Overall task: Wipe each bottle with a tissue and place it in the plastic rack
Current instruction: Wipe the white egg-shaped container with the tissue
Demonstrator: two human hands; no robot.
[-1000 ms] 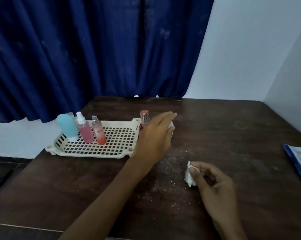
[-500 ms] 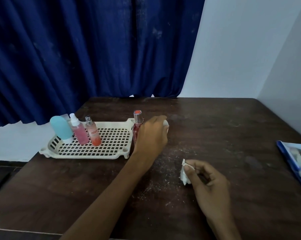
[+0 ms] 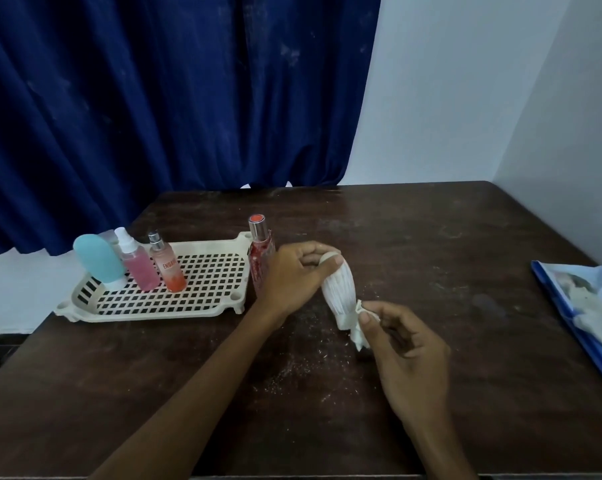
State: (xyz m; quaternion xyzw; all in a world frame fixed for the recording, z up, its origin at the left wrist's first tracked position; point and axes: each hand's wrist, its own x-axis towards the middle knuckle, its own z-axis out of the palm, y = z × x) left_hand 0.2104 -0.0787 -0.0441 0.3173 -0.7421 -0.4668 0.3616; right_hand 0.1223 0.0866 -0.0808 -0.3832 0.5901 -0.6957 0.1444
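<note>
Left hand (image 3: pixel 292 278) has brought white bottle (image 3: pixel 339 292) closer, gripping its top, right hand (image 3: pixel 407 355) pinches half-hidden tissue (image 3: pixel 360 336) at its base.

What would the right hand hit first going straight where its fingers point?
Probably the white bottle gripped by the left hand; the tissue pinched in the right hand lies by its lower end. Depth is unclear.

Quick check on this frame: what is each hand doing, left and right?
Left hand: closed, gripping the top of the white ribbed bottle.
Right hand: closed, pinching the crumpled tissue beside the bottle's base.
</note>
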